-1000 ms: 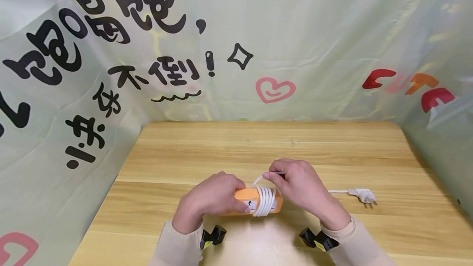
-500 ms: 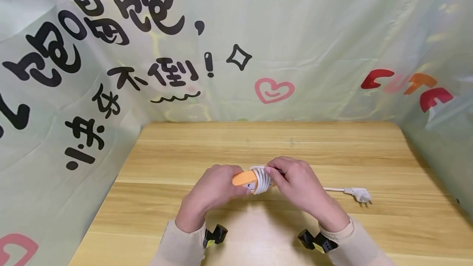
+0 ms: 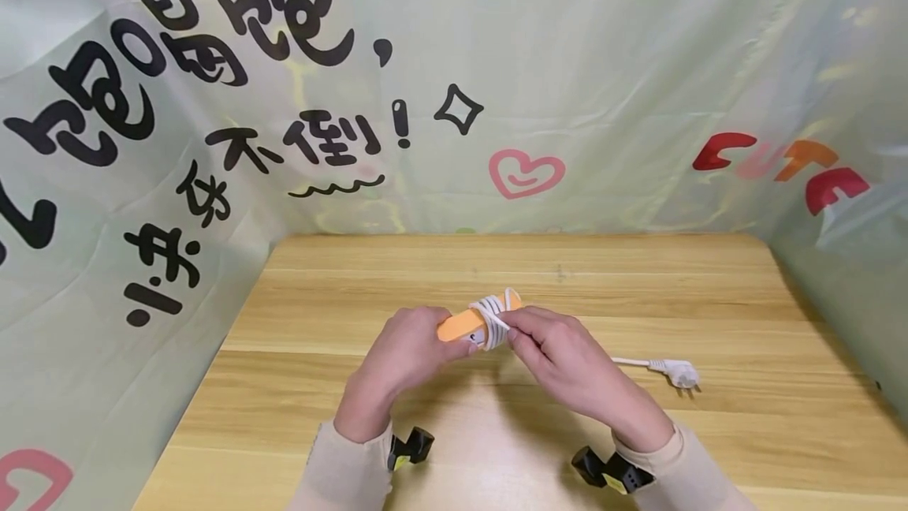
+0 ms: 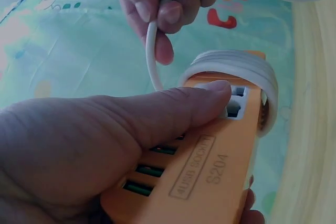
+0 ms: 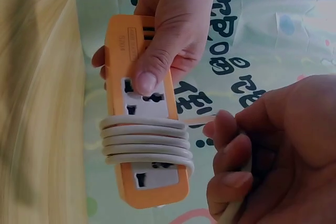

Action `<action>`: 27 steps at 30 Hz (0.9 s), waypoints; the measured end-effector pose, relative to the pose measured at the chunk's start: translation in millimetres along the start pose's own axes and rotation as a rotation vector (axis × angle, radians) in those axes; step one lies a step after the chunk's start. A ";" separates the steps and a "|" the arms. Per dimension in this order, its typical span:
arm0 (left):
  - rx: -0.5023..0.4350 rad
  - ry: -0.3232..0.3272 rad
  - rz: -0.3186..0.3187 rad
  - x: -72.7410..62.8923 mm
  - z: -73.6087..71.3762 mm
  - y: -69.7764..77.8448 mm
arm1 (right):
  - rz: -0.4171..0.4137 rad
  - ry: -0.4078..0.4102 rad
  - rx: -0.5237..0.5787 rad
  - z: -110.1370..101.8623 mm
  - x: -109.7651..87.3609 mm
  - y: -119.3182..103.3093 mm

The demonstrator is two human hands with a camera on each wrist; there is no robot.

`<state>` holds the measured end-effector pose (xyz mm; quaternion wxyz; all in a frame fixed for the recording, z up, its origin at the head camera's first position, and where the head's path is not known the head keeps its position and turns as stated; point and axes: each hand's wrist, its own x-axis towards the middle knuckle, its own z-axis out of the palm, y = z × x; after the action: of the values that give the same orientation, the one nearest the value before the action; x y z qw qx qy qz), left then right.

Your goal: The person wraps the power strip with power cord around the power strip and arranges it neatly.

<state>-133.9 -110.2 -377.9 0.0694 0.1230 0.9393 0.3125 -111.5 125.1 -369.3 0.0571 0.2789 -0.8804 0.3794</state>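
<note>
My left hand (image 3: 407,345) grips one end of an orange power strip (image 3: 459,325), thumb across its socket face in the left wrist view. White cord (image 5: 147,142) is wound in several turns around the strip's other half. The free run of that cord (image 4: 151,51) is pinched between thumb and fingers of my right hand (image 3: 567,353), just right of the coils. From behind the right hand the cord leads to a white plug (image 3: 679,373) at the right. The strip is held up, tilted, above the table; its underside is hidden.
A wooden table (image 3: 340,274) spreads beneath both hands. Behind and beside it hangs a pale printed cloth (image 3: 610,61) with black characters and a pink heart. Black wrist cameras (image 3: 411,448) sit on both sleeves.
The power strip has risen and tilted, its far end swinging up and away. My right hand has drawn the cord around toward the near side. The plug has slid slightly left.
</note>
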 end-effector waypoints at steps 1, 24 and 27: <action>-0.007 0.005 -0.005 -0.2 -1.4 -0.4 | -0.004 -0.002 0.001 -0.2 -0.1 -0.4; -0.071 0.062 -0.064 -2.7 -15.1 2.5 | 0.128 0.006 0.041 1.0 1.8 -3.3; -0.103 0.084 -0.071 -3.6 -17.2 2.9 | 0.095 -0.024 0.079 1.6 1.8 -2.9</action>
<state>-133.4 -118.8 -362.3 0.0472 0.0725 0.9279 0.3628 -111.2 121.6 -368.1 0.0174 0.2432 -0.8775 0.4129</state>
